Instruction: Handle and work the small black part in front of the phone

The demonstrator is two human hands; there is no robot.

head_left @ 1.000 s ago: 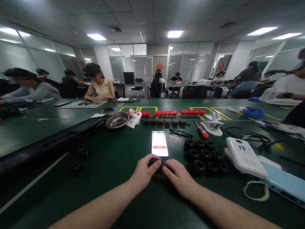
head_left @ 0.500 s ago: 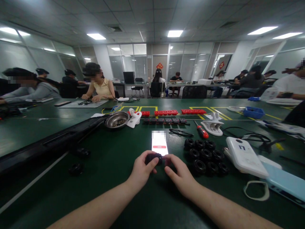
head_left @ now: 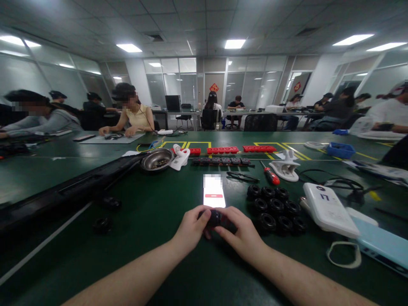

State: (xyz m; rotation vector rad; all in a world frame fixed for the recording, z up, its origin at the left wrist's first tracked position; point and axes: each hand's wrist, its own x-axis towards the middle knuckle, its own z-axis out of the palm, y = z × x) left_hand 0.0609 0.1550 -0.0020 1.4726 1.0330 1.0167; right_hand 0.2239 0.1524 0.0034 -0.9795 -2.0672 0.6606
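My left hand (head_left: pixel 192 229) and my right hand (head_left: pixel 242 234) meet low in the middle of the green table (head_left: pixel 149 212). Both pinch one small black round part (head_left: pixel 214 217) between their fingertips, just above the tabletop. A lit phone (head_left: pixel 213 192) lies flat right behind the part. To the right of my right hand sits a cluster of several black rings (head_left: pixel 274 208), a short way from my fingers.
A white device (head_left: pixel 328 208) and a pale blue case (head_left: pixel 379 244) lie at the right. A red-handled screwdriver (head_left: pixel 269 174), metal bowl (head_left: pixel 157 160), red strips (head_left: pixel 222 150) and a long black bar (head_left: pixel 73 187) lie farther off. Loose black rings (head_left: pixel 102 223) sit left. People work at other tables.
My right hand has closed back in on the black part after drawing slightly away half a second ago. Both hands have turned it a little between the fingertips.
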